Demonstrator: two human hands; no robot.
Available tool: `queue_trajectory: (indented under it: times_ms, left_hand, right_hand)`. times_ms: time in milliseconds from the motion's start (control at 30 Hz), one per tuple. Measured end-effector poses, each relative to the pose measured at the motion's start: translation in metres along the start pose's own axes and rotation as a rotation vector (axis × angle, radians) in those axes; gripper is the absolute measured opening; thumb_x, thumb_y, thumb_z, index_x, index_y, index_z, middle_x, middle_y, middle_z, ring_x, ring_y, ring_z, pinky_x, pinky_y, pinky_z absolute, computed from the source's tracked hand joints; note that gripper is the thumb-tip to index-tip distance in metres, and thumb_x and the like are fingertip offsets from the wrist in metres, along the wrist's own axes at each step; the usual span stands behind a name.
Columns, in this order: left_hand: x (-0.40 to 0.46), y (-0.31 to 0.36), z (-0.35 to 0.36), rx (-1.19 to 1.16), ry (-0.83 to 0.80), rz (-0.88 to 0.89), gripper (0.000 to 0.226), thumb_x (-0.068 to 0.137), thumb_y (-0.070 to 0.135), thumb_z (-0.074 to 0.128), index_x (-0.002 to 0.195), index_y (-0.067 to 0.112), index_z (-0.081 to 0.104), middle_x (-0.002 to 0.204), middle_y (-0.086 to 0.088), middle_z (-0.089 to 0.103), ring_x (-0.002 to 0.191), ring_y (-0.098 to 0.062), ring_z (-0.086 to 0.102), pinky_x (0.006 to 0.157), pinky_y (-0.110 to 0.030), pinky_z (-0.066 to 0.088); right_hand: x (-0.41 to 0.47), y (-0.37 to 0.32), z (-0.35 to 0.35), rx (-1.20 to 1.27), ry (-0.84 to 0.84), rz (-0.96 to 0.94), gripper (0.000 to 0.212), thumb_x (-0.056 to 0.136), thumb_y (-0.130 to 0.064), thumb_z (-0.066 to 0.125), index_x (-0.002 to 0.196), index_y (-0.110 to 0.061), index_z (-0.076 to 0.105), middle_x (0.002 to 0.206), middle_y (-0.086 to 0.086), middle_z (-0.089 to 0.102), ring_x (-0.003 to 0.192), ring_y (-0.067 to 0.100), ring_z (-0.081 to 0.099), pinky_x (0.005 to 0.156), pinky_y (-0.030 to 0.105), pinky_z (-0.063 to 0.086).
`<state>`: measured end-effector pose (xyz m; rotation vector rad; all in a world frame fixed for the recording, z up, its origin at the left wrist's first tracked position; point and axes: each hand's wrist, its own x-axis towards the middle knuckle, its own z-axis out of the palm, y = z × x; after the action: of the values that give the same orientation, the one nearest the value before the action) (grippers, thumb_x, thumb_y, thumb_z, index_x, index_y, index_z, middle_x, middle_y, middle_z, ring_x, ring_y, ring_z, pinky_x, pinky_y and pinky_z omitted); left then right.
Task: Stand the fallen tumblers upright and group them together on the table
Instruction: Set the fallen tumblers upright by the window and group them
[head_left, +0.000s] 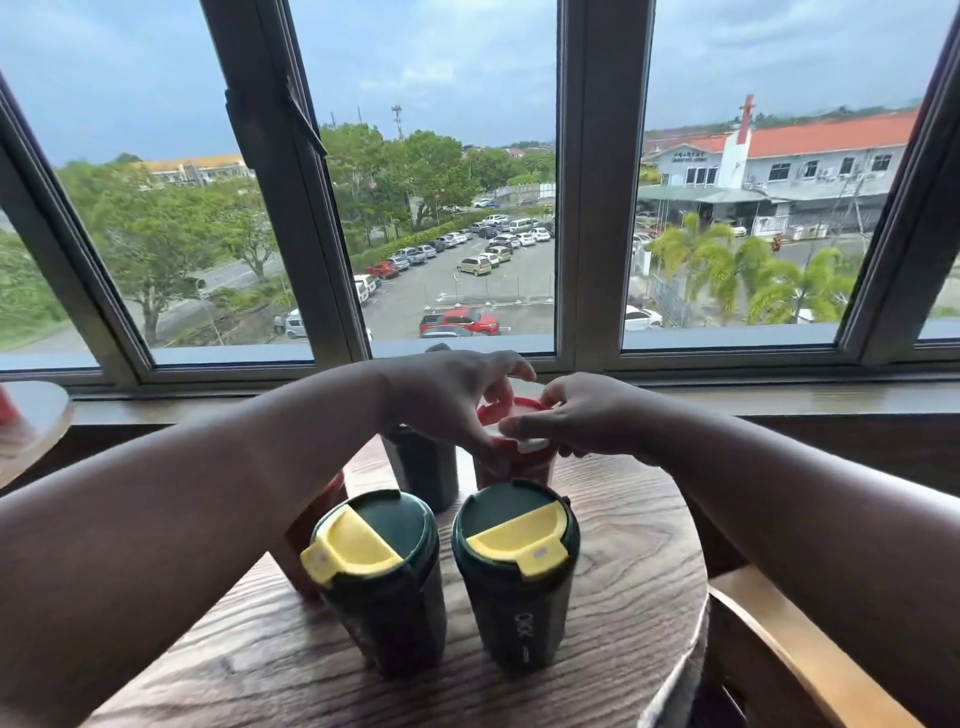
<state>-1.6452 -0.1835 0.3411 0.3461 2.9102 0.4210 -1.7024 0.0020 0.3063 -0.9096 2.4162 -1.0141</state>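
Fingertips of our left hand (447, 400) and right hand (582, 415) pinch the red tumbler (514, 457) by its lid rim; green tumblers (514, 577) stand just nearside. Top-heavy hold, could tip it into them.

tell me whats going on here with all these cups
A person is arranging tumblers on a round wooden table by a window. Both hands are on the lid of a red tumbler at the far side: the left hand and right hand grip its rim. Two dark green tumblers with yellow lid flaps stand upright in front, another dark one behind them, and a further red one shows partly under the left arm.
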Motion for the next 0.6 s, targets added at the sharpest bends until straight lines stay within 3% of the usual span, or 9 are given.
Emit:
queue_trajectory:
  times_ms: [167, 267, 367, 500, 600]
  left_hand:
    - [-0.013, -0.008, 0.003, 0.079, 0.041, -0.071, 0.097, 0.069, 0.05, 0.086, 0.148, 0.035, 0.03, 0.132, 0.014, 0.058, 0.114, -0.008, 0.052, 0.09, -0.024, 0.038]
    - [-0.019, -0.01, 0.003, 0.109, 0.078, -0.088, 0.096, 0.073, 0.051, 0.083, 0.15, 0.035, 0.028, 0.14, 0.014, 0.055, 0.119, -0.008, 0.05, 0.097, -0.024, 0.036]
    - [-0.039, -0.018, -0.001, 0.074, 0.181, -0.088, 0.086, 0.073, 0.052, 0.082, 0.145, 0.033, 0.039, 0.137, 0.012, 0.057, 0.123, -0.008, 0.051, 0.108, -0.031, 0.039]
    - [-0.081, -0.043, -0.003, 0.127, 0.339, -0.116, 0.06, 0.075, 0.042, 0.084, 0.129, 0.025, 0.061, 0.122, 0.008, 0.066, 0.109, -0.006, 0.058, 0.097, -0.022, 0.045]
    - [-0.111, -0.063, 0.001, 0.159, 0.364, -0.179, 0.054, 0.075, 0.042, 0.084, 0.123, 0.027, 0.065, 0.118, 0.01, 0.065, 0.107, -0.007, 0.058, 0.084, -0.001, 0.035]
  right_hand:
    - [0.009, -0.01, 0.01, -0.04, 0.01, -0.029, 0.048, 0.077, -0.057, 0.071, 0.084, -0.009, 0.07, 0.064, 0.001, 0.062, 0.06, 0.015, 0.054, 0.06, 0.03, 0.041]
    - [0.009, -0.011, 0.011, -0.057, 0.007, -0.024, 0.047, 0.08, -0.055, 0.068, 0.083, -0.008, 0.07, 0.063, 0.002, 0.059, 0.061, 0.016, 0.053, 0.06, 0.031, 0.04]
    - [0.008, -0.012, 0.011, -0.097, -0.007, -0.03, 0.055, 0.084, -0.053, 0.065, 0.096, 0.001, 0.068, 0.071, 0.005, 0.058, 0.066, 0.016, 0.051, 0.064, 0.03, 0.038]
    - [0.003, -0.015, 0.012, -0.217, 0.055, -0.042, 0.061, 0.083, -0.058, 0.064, 0.125, -0.014, 0.059, 0.111, 0.003, 0.064, 0.099, 0.019, 0.058, 0.084, 0.031, 0.045]
    - [0.002, -0.018, 0.013, -0.311, 0.103, -0.095, 0.076, 0.08, -0.06, 0.064, 0.14, -0.017, 0.047, 0.136, 0.005, 0.056, 0.116, 0.021, 0.054, 0.092, 0.029, 0.041]
